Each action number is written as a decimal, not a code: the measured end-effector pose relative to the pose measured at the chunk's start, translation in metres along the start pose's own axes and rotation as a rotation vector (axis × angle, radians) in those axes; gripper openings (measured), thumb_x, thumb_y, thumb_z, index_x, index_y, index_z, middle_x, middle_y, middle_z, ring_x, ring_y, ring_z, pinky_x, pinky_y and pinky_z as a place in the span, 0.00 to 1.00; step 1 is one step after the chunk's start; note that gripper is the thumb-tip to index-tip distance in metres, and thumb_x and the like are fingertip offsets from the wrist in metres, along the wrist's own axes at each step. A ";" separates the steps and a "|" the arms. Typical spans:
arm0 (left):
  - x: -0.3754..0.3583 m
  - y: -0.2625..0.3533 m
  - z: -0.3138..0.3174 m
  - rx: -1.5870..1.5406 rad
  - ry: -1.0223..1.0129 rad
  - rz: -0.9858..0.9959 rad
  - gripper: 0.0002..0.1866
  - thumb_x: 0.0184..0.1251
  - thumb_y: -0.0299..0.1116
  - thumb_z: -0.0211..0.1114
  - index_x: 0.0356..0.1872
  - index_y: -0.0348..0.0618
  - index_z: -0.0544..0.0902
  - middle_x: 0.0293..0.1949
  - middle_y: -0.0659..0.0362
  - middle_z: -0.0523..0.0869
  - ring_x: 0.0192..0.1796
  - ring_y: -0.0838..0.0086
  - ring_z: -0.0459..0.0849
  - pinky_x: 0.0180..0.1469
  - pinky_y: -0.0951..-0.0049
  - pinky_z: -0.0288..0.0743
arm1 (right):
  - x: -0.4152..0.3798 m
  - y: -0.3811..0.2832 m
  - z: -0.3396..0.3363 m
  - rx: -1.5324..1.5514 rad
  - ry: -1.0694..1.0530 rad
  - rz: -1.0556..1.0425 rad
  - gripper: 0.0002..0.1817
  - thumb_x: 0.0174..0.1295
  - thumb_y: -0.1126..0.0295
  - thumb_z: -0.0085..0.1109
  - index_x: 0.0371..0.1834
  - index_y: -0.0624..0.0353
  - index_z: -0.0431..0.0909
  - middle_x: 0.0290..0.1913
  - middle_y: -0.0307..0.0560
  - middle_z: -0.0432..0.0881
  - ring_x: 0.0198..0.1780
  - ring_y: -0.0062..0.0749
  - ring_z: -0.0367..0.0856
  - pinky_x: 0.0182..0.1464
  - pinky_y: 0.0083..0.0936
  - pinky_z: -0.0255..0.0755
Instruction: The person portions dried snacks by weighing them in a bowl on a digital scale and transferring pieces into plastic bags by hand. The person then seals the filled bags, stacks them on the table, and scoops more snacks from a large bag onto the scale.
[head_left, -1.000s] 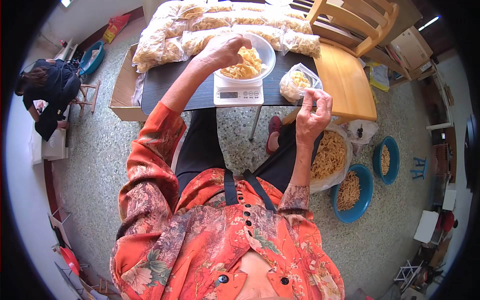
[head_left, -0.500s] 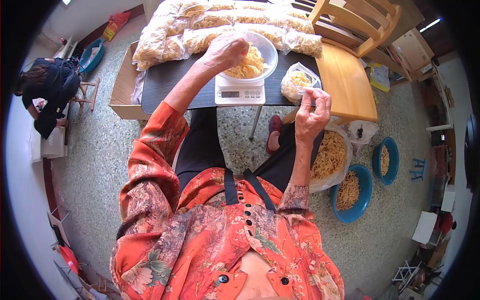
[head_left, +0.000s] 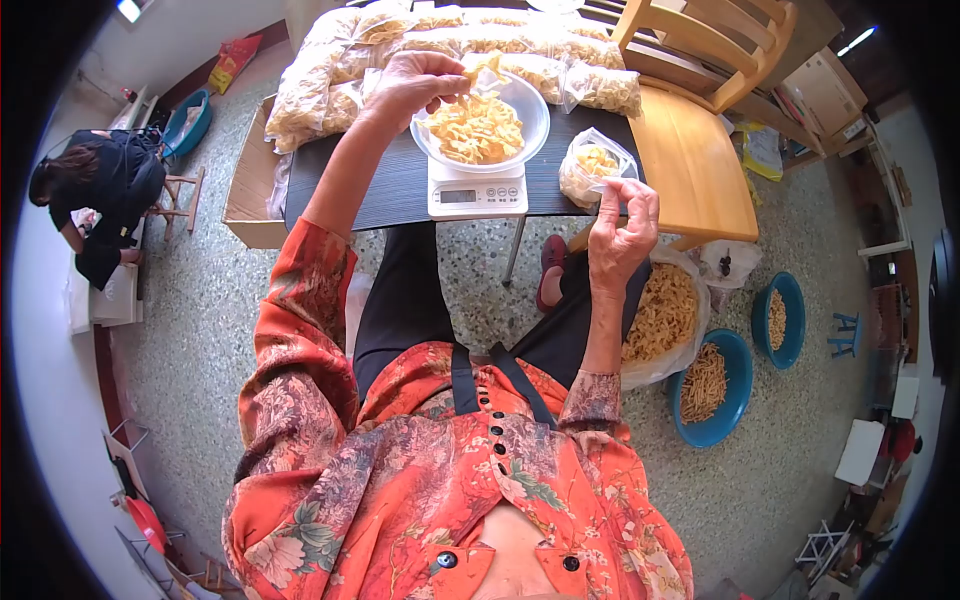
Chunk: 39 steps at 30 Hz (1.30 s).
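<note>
A white digital scale [head_left: 477, 198] sits at the table's front edge with a translucent bowl [head_left: 537, 140] on it, holding a heap of thin yellow chips [head_left: 475, 130]. My left hand [head_left: 415, 85] is at the bowl's far left rim, thumb and fingers pinched together. A pale chip [head_left: 484, 66] shows at its fingertips, over the bowl's far edge. To the right of the scale stands a small clear plastic bag [head_left: 590, 172] partly filled with chips. My right hand [head_left: 622, 225] pinches the near edge of this bag between thumb and fingers.
Filled bags [head_left: 520, 45] are stacked along the table's back. A wooden chair [head_left: 690, 150] adjoins the table at right. On the floor are a large sack of snacks [head_left: 662, 315] and blue basins [head_left: 735, 400]. Another person [head_left: 105, 185] sits bent over at far left.
My left hand has drawn back from over the chips to the bowl's left rim, uncovering the heap. The bowl looks shifted slightly left and nearer. My right hand stays at the bag.
</note>
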<state>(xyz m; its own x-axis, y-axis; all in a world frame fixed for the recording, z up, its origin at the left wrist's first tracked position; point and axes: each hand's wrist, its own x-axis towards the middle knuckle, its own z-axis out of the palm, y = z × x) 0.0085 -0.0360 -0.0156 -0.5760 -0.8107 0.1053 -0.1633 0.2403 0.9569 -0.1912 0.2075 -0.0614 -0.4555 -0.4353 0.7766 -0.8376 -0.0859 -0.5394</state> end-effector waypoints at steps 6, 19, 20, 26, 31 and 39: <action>0.007 -0.010 -0.008 -0.391 -0.067 -0.096 0.14 0.67 0.29 0.72 0.50 0.33 0.85 0.36 0.56 0.90 0.34 0.80 0.87 0.29 0.84 0.78 | 0.001 0.000 0.000 0.003 -0.002 -0.008 0.03 0.61 0.79 0.67 0.36 0.64 0.81 0.39 0.48 0.81 0.43 0.41 0.83 0.47 0.35 0.78; -0.014 0.039 0.080 -0.438 -0.302 0.129 0.12 0.66 0.30 0.72 0.46 0.34 0.86 0.35 0.58 0.89 0.35 0.78 0.87 0.37 0.78 0.82 | 0.004 -0.008 0.006 0.020 0.001 -0.054 0.05 0.59 0.80 0.68 0.36 0.62 0.84 0.37 0.48 0.80 0.42 0.41 0.81 0.46 0.34 0.76; -0.015 0.044 0.090 -0.272 -0.267 0.149 0.11 0.66 0.30 0.72 0.45 0.35 0.87 0.34 0.58 0.89 0.33 0.79 0.86 0.36 0.78 0.82 | 0.004 -0.009 0.005 0.022 0.004 -0.057 0.05 0.59 0.80 0.68 0.37 0.62 0.84 0.37 0.48 0.80 0.42 0.41 0.81 0.46 0.34 0.76; -0.010 0.041 0.124 0.352 -0.147 0.556 0.09 0.63 0.28 0.72 0.43 0.40 0.88 0.32 0.61 0.88 0.30 0.82 0.84 0.33 0.79 0.80 | 0.004 -0.006 0.001 0.009 0.012 -0.028 0.04 0.60 0.80 0.67 0.37 0.62 0.84 0.38 0.48 0.81 0.43 0.41 0.82 0.47 0.34 0.76; -0.019 0.059 0.115 0.195 -0.238 0.351 0.08 0.67 0.27 0.68 0.45 0.40 0.88 0.34 0.60 0.89 0.33 0.80 0.86 0.35 0.79 0.81 | 0.003 -0.004 -0.002 0.020 0.034 -0.026 0.04 0.60 0.80 0.67 0.37 0.62 0.84 0.38 0.48 0.81 0.42 0.40 0.82 0.46 0.33 0.77; -0.035 0.055 0.113 0.096 -0.389 0.357 0.12 0.67 0.29 0.68 0.50 0.40 0.86 0.40 0.56 0.90 0.40 0.73 0.88 0.41 0.73 0.82 | 0.000 -0.004 -0.003 0.006 0.021 -0.004 0.04 0.61 0.80 0.66 0.38 0.63 0.84 0.38 0.48 0.81 0.43 0.40 0.82 0.47 0.33 0.77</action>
<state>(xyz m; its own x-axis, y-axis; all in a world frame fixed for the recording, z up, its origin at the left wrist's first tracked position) -0.0711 0.0662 0.0027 -0.8604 -0.4163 0.2939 0.0351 0.5270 0.8492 -0.1892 0.2102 -0.0583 -0.4582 -0.4156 0.7857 -0.8378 -0.0933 -0.5380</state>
